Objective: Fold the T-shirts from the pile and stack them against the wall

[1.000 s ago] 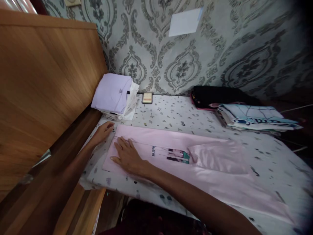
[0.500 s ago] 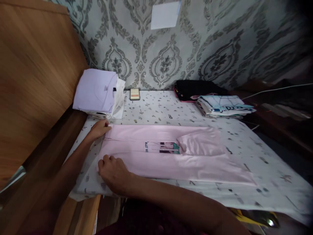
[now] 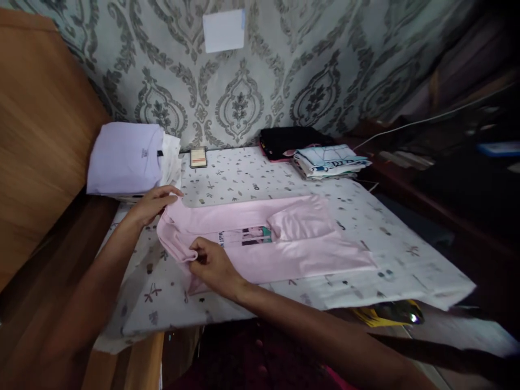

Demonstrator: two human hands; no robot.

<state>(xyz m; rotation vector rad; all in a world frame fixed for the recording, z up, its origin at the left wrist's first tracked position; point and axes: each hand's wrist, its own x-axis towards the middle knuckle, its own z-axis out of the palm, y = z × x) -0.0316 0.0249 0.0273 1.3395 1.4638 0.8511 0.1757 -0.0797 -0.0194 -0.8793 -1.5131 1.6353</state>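
Pink shirt lies flat on white cloth, left end raised. Left hand pinches its far corner; right hand pinches the nearer edge, fingers curled nearly closed. Judged step: lifting that end; next move calls for level grips.

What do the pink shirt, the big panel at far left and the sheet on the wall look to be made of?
Pink shirt: soft knit fabric, perhaps cotton, with a faint sheen; it creases and bends limply.
Panel: wood or wood-look laminate, smooth, with brown grain.
Sheet: probably paper, matt white, flat and thin-looking.
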